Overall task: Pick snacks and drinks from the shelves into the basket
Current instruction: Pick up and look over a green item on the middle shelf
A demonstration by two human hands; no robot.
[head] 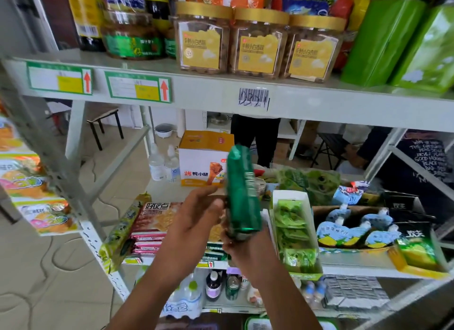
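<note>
A tall green snack packet (242, 192) stands upright in front of the middle shelf (356, 262). My right hand (242, 247) grips its bottom end from below. My left hand (199, 214) holds its left side, fingers behind the packet and thumb on the front. Under the packet, red cracker packs (152, 221) and a yellow-green biscuit roll (120, 238) lie on the shelf. A white and green object (258, 324) shows at the bottom edge; I cannot tell if it is the basket.
Gold-lidded cookie jars (258, 42) and green boxes (383, 39) fill the top shelf. The middle shelf holds a white tray of green sachets (292, 226), blue drink pouches (353, 229), an orange-white carton (204, 157) and small bottles (163, 165). Drinks (213, 285) stand below. A person stands behind the shelves.
</note>
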